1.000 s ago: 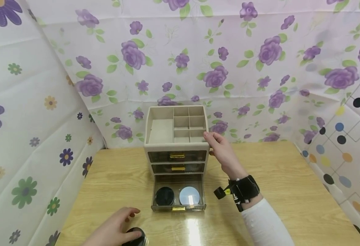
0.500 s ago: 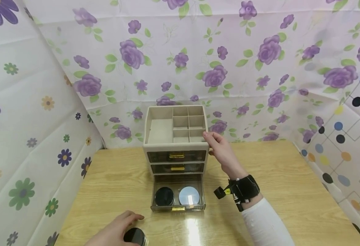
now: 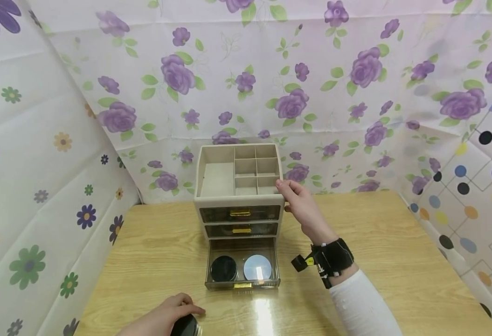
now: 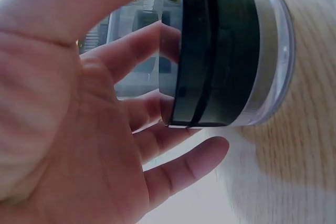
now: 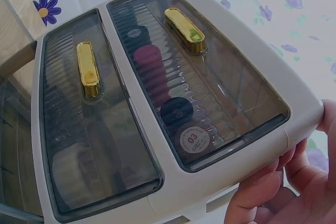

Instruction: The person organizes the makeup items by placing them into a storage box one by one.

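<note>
My left hand (image 3: 166, 315) reaches round a small round jar (image 4: 226, 51) with a glossy black lid and clear base, on the wooden table. In the left wrist view the thumb lies along the lid's upper edge. Some fingers pass behind the lid; the little finger stands apart from it. My right hand (image 3: 302, 205) grips the right edge of a cream drawer organizer (image 3: 239, 199), thumb at the top rim and fingers against the side. Its bottom drawer (image 3: 212, 249) is pulled out, holding a black-lidded jar (image 3: 224, 269) and a pale blue round lid (image 3: 257, 268).
Two dark upper drawers with gold handles (image 3: 240, 213) are closed; in the right wrist view one shows several tubes, including a pink one (image 5: 149, 69). Compartments (image 3: 246, 165) top the organizer. Wood tabletop (image 3: 342, 233) spreads round it, with flowered cloth (image 3: 229, 70) behind.
My left hand has shifted slightly right over the jar, its fingers now passing the far side of the lid. The right hand keeps its hold on the organizer.
</note>
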